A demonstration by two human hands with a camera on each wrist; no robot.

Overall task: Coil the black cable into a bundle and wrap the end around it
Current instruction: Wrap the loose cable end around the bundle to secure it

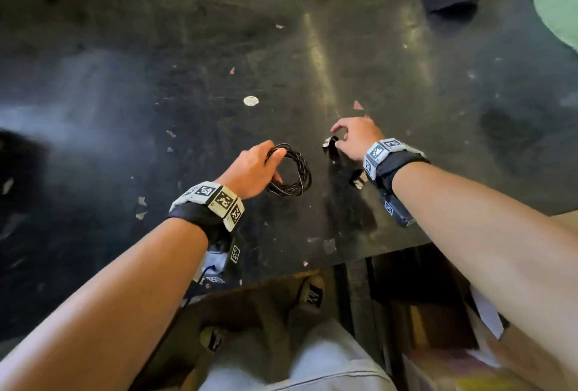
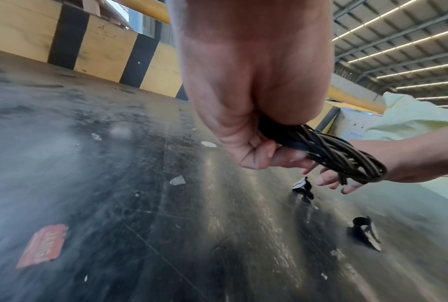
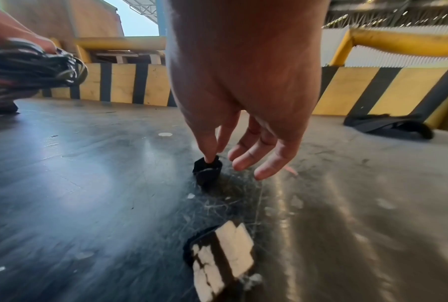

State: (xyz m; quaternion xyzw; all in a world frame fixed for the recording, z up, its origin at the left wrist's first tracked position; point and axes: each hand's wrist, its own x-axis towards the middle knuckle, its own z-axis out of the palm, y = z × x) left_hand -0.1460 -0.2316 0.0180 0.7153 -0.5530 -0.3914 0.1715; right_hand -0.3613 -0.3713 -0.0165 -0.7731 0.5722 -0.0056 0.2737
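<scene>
My left hand (image 1: 250, 168) grips the coiled black cable (image 1: 294, 171) clear of the table (image 1: 140, 84); left wrist view shows fingers (image 2: 259, 152) curled round the strands. My right hand (image 1: 356, 137) pinches a small black scrap (image 3: 207, 169) on the table, thumb and forefinger plain only in right wrist view.

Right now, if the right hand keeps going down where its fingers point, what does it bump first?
The small black scrap on the table. Thumb and forefinger of the right hand seem to pinch its top edge, so nothing lies between.
</scene>
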